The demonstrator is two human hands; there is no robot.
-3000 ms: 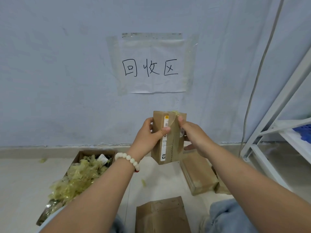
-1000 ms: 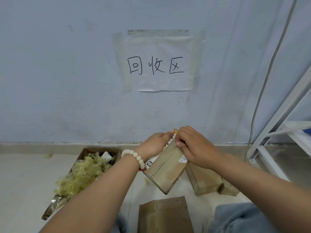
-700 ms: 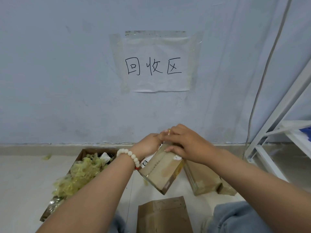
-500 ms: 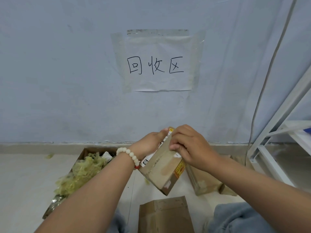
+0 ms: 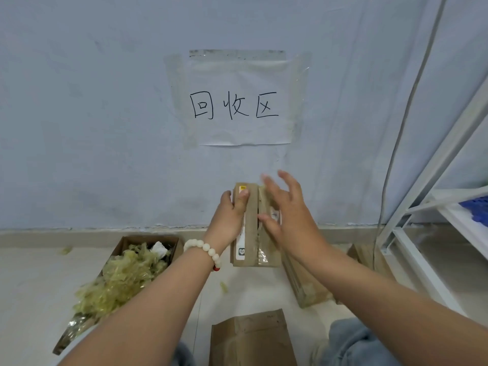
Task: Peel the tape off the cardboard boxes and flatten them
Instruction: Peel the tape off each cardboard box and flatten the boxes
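A small brown cardboard box (image 5: 250,241) stands upright in the air in front of me, with a white label down its left side and tape along its middle seam. My left hand (image 5: 229,217) grips its left edge, thumb on the front near a yellow sticker. In front of the box's right half is my right hand (image 5: 287,212), blurred, fingers spread and straight. I cannot tell whether it touches the box.
An open box (image 5: 169,240) heaped with crumpled yellowish tape (image 5: 124,278) lies at the left on the floor. Flattened cardboard (image 5: 253,336) lies near my knees, more boxes (image 5: 306,283) at the right. A white rack (image 5: 412,233) stands at the far right.
The box has swung from tilted to upright and risen. My right hand has let go of its top edge and opened, fingers now spread in front of it.
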